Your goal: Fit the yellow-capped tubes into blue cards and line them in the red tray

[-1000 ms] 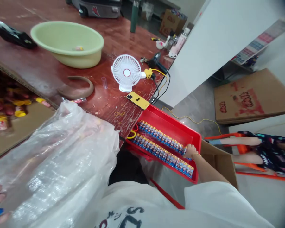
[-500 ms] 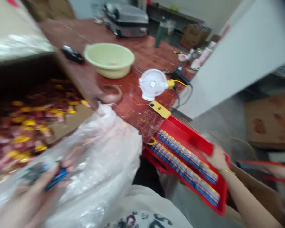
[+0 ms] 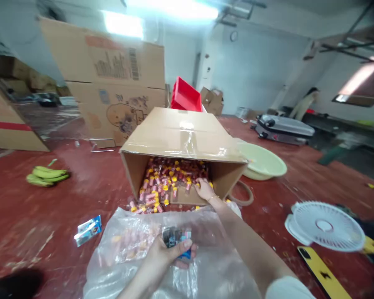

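My left hand (image 3: 174, 251) is closed around a few small blue packets (image 3: 176, 238) with printed fronts, above a clear plastic sheet (image 3: 134, 265). My right hand (image 3: 205, 190) reaches into the mouth of a cardboard box (image 3: 177, 128) lying on its side. Its fingers are partly spread and touch the small pink bottles with yellow caps (image 3: 156, 193) heaped inside. Blur hides whether a fingertip is around one of them. Some bottles lie at the box's front edge, against the sheet.
Left on the red tabletop (image 3: 65, 207) are bananas (image 3: 48, 176) and blue packets (image 3: 89, 230). To the right are a pale green basin (image 3: 263, 162), a tape roll (image 3: 243, 195), a white fan (image 3: 327, 226) and a yellow phone (image 3: 324, 274). A red tray (image 3: 187, 95) stands behind the box.
The view has swung left and up to face the box. My right hand has left the red tray of packets at the right and moved into the box. My left hand still holds its packets.
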`<state>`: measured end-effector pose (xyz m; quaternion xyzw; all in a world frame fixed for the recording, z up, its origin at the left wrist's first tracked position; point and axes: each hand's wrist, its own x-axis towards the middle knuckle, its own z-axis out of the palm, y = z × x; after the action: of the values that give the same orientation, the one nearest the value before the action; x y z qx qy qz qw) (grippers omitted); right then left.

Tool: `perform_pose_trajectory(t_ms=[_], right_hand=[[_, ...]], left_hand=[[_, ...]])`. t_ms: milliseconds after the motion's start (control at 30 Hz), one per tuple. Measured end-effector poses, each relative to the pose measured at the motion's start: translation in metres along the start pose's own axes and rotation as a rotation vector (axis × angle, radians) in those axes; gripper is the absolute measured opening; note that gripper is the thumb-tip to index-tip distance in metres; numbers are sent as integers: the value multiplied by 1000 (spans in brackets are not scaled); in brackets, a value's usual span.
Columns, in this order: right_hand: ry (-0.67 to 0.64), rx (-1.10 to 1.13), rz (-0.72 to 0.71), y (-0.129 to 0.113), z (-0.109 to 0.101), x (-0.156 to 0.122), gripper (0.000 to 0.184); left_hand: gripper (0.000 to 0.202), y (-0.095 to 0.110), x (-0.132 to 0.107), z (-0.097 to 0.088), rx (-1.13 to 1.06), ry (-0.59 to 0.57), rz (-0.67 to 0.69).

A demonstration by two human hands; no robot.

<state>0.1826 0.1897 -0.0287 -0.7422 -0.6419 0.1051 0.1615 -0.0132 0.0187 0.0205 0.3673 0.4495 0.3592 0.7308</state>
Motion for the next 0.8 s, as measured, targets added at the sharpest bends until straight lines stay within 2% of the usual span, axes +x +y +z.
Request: perform_pose_trajectory(t_ms=[100,267,367,500,633,700,800], right_hand=[[-13,13,-100,-6,25,23,27],[-10,39,-141,19,43,10,25],[-3,1,-58,24,45,8,29],[35,-31,164,13,48,18,32],[6,40,283,5,39,23,33],[-47,124,259,4,28,19,31],[-158,317,135,5,5,-3,33]], left_hand=[[48,-2,3,-7,-29,22,8],[50,-6,13,-16,-71,5,5],[49,-7,18,-14,-84,9,-20],[47,-8,17,-14,-127,38,-93],[49,-6,11,-19,-137,67,-98],[47,-4,9,-21,-139,73,-92],[48,0,10,-21,-91,45,-88]])
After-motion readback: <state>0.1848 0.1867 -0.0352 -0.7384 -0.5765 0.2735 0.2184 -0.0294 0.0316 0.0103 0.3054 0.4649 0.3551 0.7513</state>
